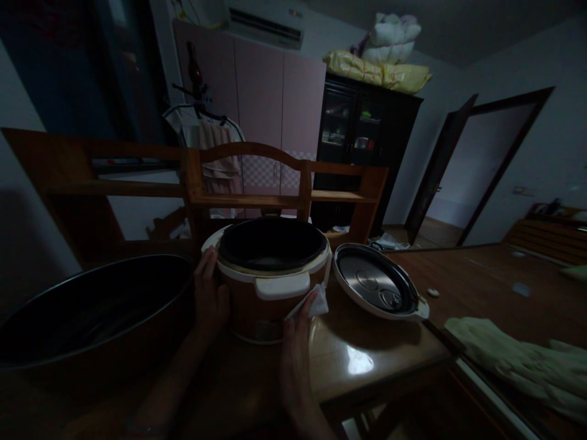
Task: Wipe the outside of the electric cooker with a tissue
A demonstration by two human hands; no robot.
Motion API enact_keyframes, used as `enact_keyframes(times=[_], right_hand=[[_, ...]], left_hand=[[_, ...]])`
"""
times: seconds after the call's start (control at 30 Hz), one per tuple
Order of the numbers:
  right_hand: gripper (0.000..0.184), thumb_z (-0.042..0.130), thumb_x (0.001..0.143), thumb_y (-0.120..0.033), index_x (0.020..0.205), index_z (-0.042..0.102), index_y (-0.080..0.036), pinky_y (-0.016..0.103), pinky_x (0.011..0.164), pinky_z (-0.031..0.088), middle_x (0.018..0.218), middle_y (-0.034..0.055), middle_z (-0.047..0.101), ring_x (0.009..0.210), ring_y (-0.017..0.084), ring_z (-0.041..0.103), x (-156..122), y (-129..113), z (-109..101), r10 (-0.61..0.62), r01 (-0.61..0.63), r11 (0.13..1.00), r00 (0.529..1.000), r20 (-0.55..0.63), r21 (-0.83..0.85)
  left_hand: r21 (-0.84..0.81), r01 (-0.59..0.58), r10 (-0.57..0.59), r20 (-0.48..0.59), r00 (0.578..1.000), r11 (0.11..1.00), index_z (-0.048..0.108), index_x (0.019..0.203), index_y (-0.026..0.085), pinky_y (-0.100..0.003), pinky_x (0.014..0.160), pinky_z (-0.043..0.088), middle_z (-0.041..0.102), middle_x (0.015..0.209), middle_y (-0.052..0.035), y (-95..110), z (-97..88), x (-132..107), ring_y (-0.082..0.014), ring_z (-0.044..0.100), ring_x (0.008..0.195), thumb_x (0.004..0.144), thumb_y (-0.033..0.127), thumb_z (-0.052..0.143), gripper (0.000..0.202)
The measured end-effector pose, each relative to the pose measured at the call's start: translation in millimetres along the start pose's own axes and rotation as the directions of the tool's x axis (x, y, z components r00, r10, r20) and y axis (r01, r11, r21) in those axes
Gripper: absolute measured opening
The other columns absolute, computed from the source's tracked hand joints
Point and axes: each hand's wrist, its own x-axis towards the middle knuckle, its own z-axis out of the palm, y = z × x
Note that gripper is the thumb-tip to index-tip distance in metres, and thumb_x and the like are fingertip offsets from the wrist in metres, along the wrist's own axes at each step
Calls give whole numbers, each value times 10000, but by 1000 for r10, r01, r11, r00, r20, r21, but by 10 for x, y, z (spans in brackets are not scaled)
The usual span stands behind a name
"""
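A brown and cream rice cooker (270, 275) stands open on the wooden table (367, 354), its dark inner pot showing. My left hand (208, 299) lies against the cooker's left side, fingers wrapped on its wall. My right hand (298, 342) presses a small white cloth (316, 304) against the cooker's front right side. The cooker's lid (378, 287) lies upside down on the table just to the right, its metal inside facing up.
A large dark basin (87, 311) sits at the left, close to my left arm. A wooden shelf rack (275, 189) stands behind the cooker. A pale cloth (518, 357) lies at the right. The table's edge (394, 376) runs near the lid.
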Motion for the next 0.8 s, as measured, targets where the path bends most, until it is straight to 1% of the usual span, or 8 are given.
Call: enact_keyframes(times=[0.2, 0.3, 0.47, 0.57, 0.67, 0.8], right_hand=[[688, 308, 1064, -553, 1619, -22, -314, 500, 1274, -9, 1698, -38, -85, 1570, 195, -78, -6, -13, 11, 1, -2, 999, 1000, -10, -32], [682, 291, 1069, -544, 1618, -40, -312, 499, 1271, -30, 1695, -45, -108, 1568, 187, -97, -7, -16, 12, 1, -1, 999, 1000, 3, -53], [684, 289, 1073, -534, 1611, -81, -329, 488, 1273, -37, 1689, -65, -142, 1560, 170, -136, -7, -24, -1, -2, 3, 999, 1000, 31, -40], [686, 301, 1077, -520, 1606, -98, -344, 481, 1275, -32, 1687, -68, -150, 1560, 164, -132, -1, -33, -20, -5, 8, 999, 999, 53, -41], [704, 324, 1072, -525, 1608, -91, -337, 485, 1277, -4, 1690, -51, -138, 1564, 183, -109, 12, -36, -38, -14, 16, 999, 999, 52, -38], [722, 337, 1068, -530, 1609, -94, -324, 499, 1275, 11, 1693, -32, -123, 1565, 191, -99, 27, -22, -50, -9, 11, 999, 999, 52, -41]], left_hand=[[-7, 1, -1, 1, 1000, 1000, 261, 1587, 207, -553, 1228, 252, 291, 1614, -167, 0, -1, 0, -324, 292, 1496, 1016, 597, 317, 694], [1, -1, 1, 3, 1000, 1000, 255, 1589, 194, -563, 1226, 254, 292, 1611, -179, -5, -4, 0, -332, 292, 1494, 1018, 592, 308, 698], [6, -6, 6, 7, 1000, 1000, 248, 1591, 208, -568, 1226, 255, 282, 1617, -171, -15, -1, -2, -328, 292, 1496, 1028, 566, 301, 669], [12, -8, 8, 3, 1000, 1000, 251, 1590, 196, -572, 1225, 252, 286, 1612, -180, -23, 5, -7, -328, 297, 1492, 1031, 561, 288, 669], [13, -9, 9, 5, 1000, 1000, 251, 1589, 185, -570, 1223, 253, 291, 1608, -187, -20, 5, -7, -330, 295, 1492, 1031, 555, 296, 671], [5, -9, 9, 6, 1000, 1000, 249, 1591, 198, -562, 1225, 250, 295, 1611, -175, 0, -3, 2, -327, 290, 1497, 1026, 571, 305, 680]])
